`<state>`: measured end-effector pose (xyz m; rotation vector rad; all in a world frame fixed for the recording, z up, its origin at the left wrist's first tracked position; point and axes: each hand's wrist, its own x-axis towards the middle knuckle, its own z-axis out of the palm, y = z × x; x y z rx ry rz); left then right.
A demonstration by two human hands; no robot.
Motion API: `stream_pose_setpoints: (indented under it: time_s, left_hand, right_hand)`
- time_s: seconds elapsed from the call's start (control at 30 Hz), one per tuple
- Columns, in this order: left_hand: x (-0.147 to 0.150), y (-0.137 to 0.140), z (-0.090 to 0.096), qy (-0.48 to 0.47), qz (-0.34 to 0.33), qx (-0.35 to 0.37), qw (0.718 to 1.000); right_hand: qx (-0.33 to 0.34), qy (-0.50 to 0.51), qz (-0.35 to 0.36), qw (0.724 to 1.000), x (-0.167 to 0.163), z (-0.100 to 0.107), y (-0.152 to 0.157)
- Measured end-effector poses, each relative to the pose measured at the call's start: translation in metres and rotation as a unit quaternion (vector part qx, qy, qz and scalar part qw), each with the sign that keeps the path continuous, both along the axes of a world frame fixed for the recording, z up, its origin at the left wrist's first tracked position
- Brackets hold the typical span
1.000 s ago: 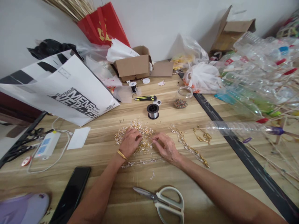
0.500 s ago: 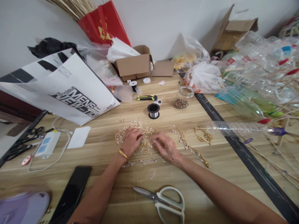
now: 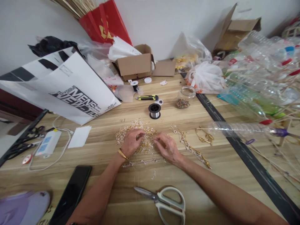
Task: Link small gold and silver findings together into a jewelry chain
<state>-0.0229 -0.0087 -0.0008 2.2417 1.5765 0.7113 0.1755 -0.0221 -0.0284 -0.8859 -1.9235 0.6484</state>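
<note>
A loose pile of small gold and clear beads (image 3: 126, 128) lies on the wooden table (image 3: 112, 193). Over its left part is my left hand (image 3: 132, 140), with thumb and fingertips pinched together. My right hand (image 3: 167, 147) rests at the pile's right edge, its thumb and forefinger also pinched. Whatever sits between either pair of fingertips is too small to make out. Just below the hands runs a beaded strand (image 3: 143, 162). Right of my right hand lies a gold and silver beaded chain (image 3: 191, 148), and beyond it a gold chain piece (image 3: 206, 137).
White-handled scissors (image 3: 164, 200) lie in front, a black phone (image 3: 71, 190) at left. Behind the pile stand a wire spool (image 3: 154, 111), a box cutter (image 3: 147, 97) and a glass jar (image 3: 184, 98) of beads. A white paper bag (image 3: 70, 90) and plastic bottles (image 3: 253, 84) flank the table.
Both hands hold nearly the same place and pinched pose over the beads. The view has shifted very slightly; the objects on the table have not moved.
</note>
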Motion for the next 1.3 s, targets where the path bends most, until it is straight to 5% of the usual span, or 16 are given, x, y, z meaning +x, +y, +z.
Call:
stream_pose_setpoints:
  time_s: [0.5, 1.3]
  left_hand:
    - [0.0003, -0.0027, -0.0009, 0.088, -0.052, 0.005, 0.995]
    - [-0.0035, -0.0011, -0.0039, -0.074, 0.003, -0.008, 0.997]
  right_hand:
    - [-0.01, -0.012, 0.005, 1.0, -0.0002, -0.0021, -0.0004]
    - [-0.019, -0.024, 0.017, 0.999, 0.0007, -0.0006, -0.0034]
